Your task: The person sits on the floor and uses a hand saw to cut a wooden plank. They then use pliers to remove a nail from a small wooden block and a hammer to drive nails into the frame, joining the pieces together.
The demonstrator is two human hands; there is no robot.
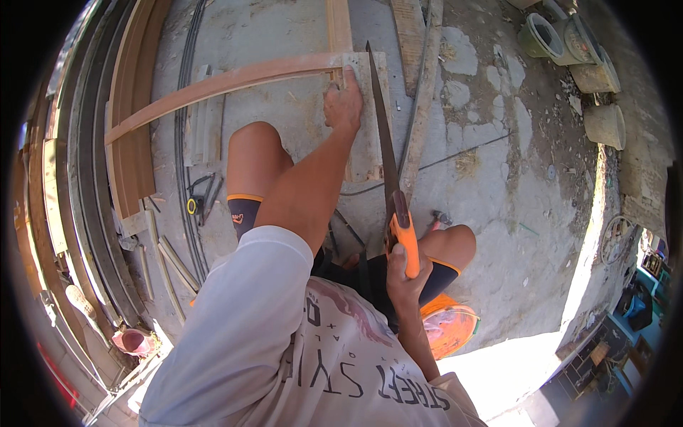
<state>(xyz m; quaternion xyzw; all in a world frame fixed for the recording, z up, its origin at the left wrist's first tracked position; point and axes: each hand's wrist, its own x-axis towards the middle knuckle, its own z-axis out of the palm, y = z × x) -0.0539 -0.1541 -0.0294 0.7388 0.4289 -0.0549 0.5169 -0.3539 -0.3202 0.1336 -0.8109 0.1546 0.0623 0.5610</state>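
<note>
My left hand [343,101] grips the right end of a long reddish wooden strip [228,80], one finger stretched along its top. That end lies over a pale, worn board [367,153], and another length of wood [340,27] runs away from it at the far side. In my right hand [408,279] is a handsaw [386,142], held by its orange handle. Its dark blade points away from me, with the tip just right of the strip's end. Whether the teeth touch the wood, I cannot tell.
Long planks [128,107] and dark metal bars lie along the left. A yellow tape measure [192,206] rests by my left knee, and a hammer [441,218] by my right. Behind my right leg stands an orange bucket [449,329]. Several buckets [542,37] line the far right.
</note>
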